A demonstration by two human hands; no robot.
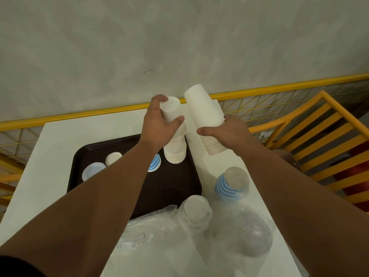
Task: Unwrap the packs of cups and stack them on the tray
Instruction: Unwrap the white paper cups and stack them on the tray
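Cups, plain white and nested upside down, make up the two stacks in hand. The left hand (159,124) curls its fingers and thumb around the top of a tall white stack (175,144) that stands on the tray (175,188) near its far right corner and leans a little to the left. The right hand (227,132) wraps a second white stack (205,116), held clear in the air just beside the first and tilted, over the table (50,156) off the tray's right edge; the thumb presses along its ribbed rims, the other fingers are hidden behind it.

Elsewhere on the tray stand a blue-striped stack (155,162) behind the left forearm, and two more cup stacks, one white (113,157) and one pale blue (92,172), toward the left side. Off the tray's near right corner stand two packs in their plastic: a striped pack (231,184) and a white pack (197,212), with loose wrapping (159,236) heaped along the near edge.

Judging from this, the held stack is about to be joined to the standing one. The risk is height: the standing stack already leans, so a push off-centre could topple it onto the neighbours. Cups gripped only at the rims may also slip apart.
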